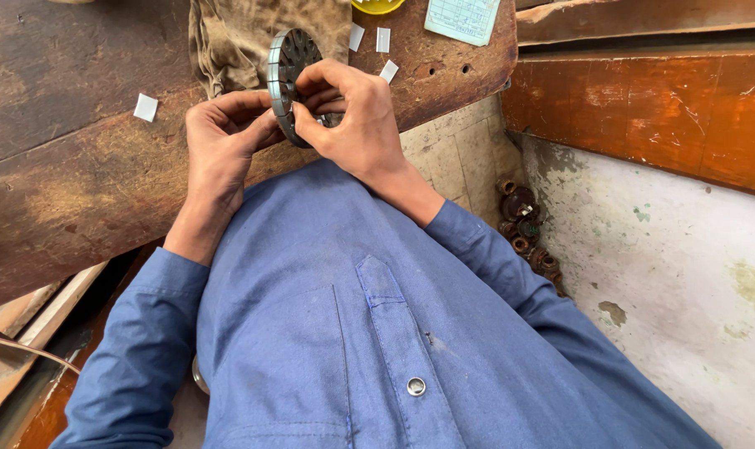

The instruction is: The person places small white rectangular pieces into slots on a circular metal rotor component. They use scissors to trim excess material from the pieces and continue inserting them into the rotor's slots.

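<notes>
— Held in both hands?
— Yes. A round slotted metal core [286,79], stood on edge just above the near rim of the worn wooden worktop [86,191], right in front of the chest.
— Left hand [224,145]?
— Curled round the lower rim from the left, thumb and fingers closed on the core's edge.
— Right hand [352,116]?
— Closed too, fingertips [307,83] pinching in at the slotted face, thumb tucked below. Something small maybe pressed into a slot, too hidden to tell.
— Behind the core?
— A crumpled, grimy brown cloth [244,33], lying on the worktop and touching the far side of the core.
— Anything loose nearby?
— Small white paper slips [145,106]: one well off to the left, three more close by the right hand near the cloth. Also a pale green printed sheet [462,18] at the far edge, and part of a yellow round thing [377,5] just beside it.
— Down at the right?
— Rusty small motor parts [523,220] heaped on the floor against the stained wall [685,274].
</notes>
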